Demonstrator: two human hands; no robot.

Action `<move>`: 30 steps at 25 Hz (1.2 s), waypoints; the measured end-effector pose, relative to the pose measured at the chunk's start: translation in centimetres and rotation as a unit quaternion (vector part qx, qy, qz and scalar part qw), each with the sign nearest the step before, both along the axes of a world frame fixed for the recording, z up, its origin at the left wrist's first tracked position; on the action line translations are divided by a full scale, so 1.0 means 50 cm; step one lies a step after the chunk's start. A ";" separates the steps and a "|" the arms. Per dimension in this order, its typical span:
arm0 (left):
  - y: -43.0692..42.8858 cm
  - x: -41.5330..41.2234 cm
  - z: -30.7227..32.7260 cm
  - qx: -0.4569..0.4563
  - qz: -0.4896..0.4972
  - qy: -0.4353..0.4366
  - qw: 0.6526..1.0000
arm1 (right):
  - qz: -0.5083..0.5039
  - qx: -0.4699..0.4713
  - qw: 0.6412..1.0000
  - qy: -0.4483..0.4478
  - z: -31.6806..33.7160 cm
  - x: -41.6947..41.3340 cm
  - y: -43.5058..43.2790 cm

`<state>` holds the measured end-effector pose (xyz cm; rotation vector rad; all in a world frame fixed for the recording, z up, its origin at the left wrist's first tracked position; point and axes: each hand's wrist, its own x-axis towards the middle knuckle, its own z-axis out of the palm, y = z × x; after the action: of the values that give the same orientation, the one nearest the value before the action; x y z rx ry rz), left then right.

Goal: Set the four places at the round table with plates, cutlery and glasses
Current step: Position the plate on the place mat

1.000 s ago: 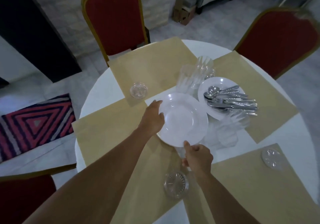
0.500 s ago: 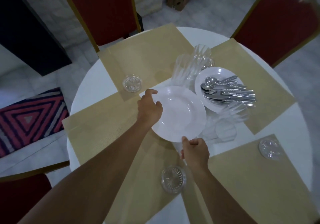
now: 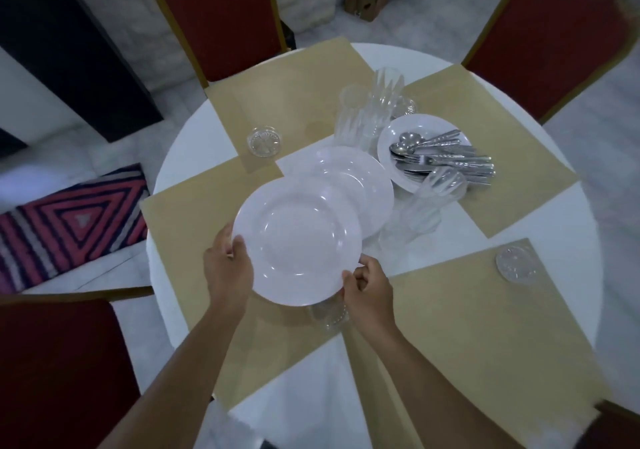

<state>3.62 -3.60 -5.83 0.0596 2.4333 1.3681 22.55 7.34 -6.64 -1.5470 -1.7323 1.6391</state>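
A white plate (image 3: pixel 299 240) is lifted above the near-left tan placemat (image 3: pixel 187 220). My left hand (image 3: pixel 227 265) grips its left rim and my right hand (image 3: pixel 370 284) grips its near right rim. Behind it a stack of white plates (image 3: pixel 363 174) stays at the table's centre. Another white plate (image 3: pixel 391 136) holds a pile of cutlery (image 3: pixel 446 161). Clear tall glasses (image 3: pixel 374 112) stand behind the stack, and more glasses (image 3: pixel 426 206) stand to its right. A small glass coaster (image 3: pixel 329 313) lies partly hidden under the held plate.
The round white table (image 3: pixel 616 240) carries several tan placemats. Glass coasters lie at the far left (image 3: pixel 265 142) and at the right (image 3: pixel 516 263). Red chairs stand at the far left (image 3: pixel 221 15), far right (image 3: pixel 547 36) and near left (image 3: pixel 59 372). A striped rug (image 3: pixel 69 226) lies on the floor.
Both hands have lifted the top plate off the stack and drawn it toward me and to the left, uncovering the plates beneath.
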 end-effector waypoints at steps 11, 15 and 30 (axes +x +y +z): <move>-0.025 0.423 0.031 -0.032 -0.030 -0.053 0.998 | 0.054 0.064 0.996 -0.043 0.003 0.431 0.011; 0.025 0.519 0.011 -0.036 -0.103 -0.070 0.991 | 0.015 0.084 0.993 -0.086 -0.012 0.557 0.054; 0.135 0.645 -0.047 -0.081 -0.222 -0.106 0.966 | -0.054 0.086 0.986 -0.134 -0.045 0.720 0.172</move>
<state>35.88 3.13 -8.16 0.3737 2.1699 0.9247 58.53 15.96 -8.89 -1.8072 -1.8291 1.2406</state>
